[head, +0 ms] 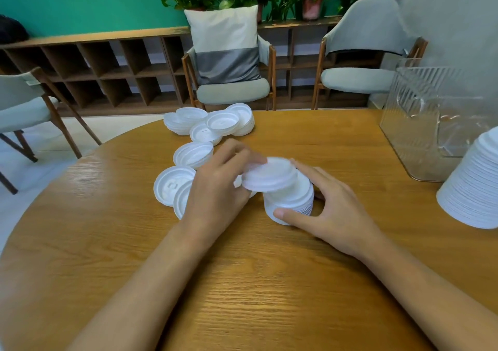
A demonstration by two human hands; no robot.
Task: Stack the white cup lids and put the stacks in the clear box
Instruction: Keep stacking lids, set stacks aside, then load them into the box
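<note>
Two stacks stood on the table point(242, 283). The right hand point(331, 210) gripped the short stack point(291, 202) between thumb and curled fingers; the tall stack point(474, 186) stood far right of it. The left hand point(218, 186) pinched one blurred lid point(266, 175) over it. Three loose lids point(172, 185) lay just left, their embossed marks unreadable. One clear box point(431, 124) stood beyond, rightward.

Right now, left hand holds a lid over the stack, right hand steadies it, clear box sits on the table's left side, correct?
No: the head view shows the clear box on the table's right side. Left hand holds a lid over the stack; right hand steadies it.
</note>
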